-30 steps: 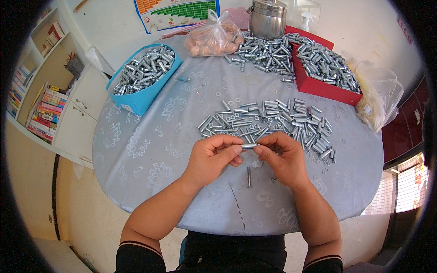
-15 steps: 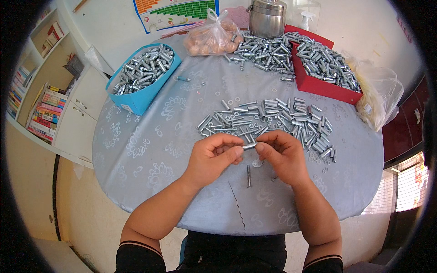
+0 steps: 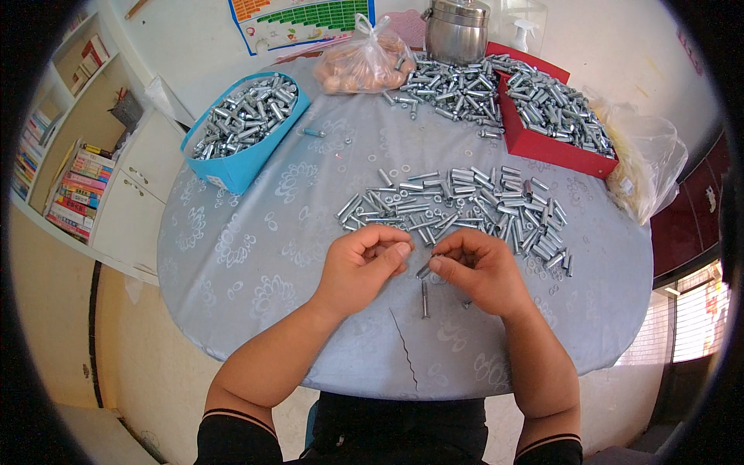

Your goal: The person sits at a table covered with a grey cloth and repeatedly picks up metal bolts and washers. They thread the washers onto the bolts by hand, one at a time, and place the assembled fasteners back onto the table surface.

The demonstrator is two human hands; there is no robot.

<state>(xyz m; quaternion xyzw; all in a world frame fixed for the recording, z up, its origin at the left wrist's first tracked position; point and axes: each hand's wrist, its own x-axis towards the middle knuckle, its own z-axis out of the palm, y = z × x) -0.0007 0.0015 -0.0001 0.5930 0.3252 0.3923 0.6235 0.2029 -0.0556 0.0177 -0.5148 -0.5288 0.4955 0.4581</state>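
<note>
Pinched between the thumb and fingers of my right hand (image 3: 480, 271) is a short silver metal sleeve (image 3: 423, 272), its free end tilted down to the left. To its left, apart from it, my left hand (image 3: 360, 267) is closed with thumb against fingertips; whatever may be inside is hidden. Just below the sleeve a single bolt (image 3: 425, 301) lies on the cloth, head toward me. Beyond both hands spreads a loose pile of bolts, sleeves, nuts and washers (image 3: 465, 198). Partly under my right hand another small metal part (image 3: 466, 304) shows.
A blue container (image 3: 240, 174) full of assembled anchor bolts stands at the far left. A red box (image 3: 554, 155) of them is at the far right, beside a heap of bolts (image 3: 453, 85). Behind are a bag of eggs (image 3: 356, 66) and a steel pot (image 3: 457, 31). The grey tablecloth (image 3: 248, 310) has a dark crack-like line.
My hands have come apart. The sleeve, held level between both before, is now in my right hand alone and tips downward. My left hand has drawn slightly left.
</note>
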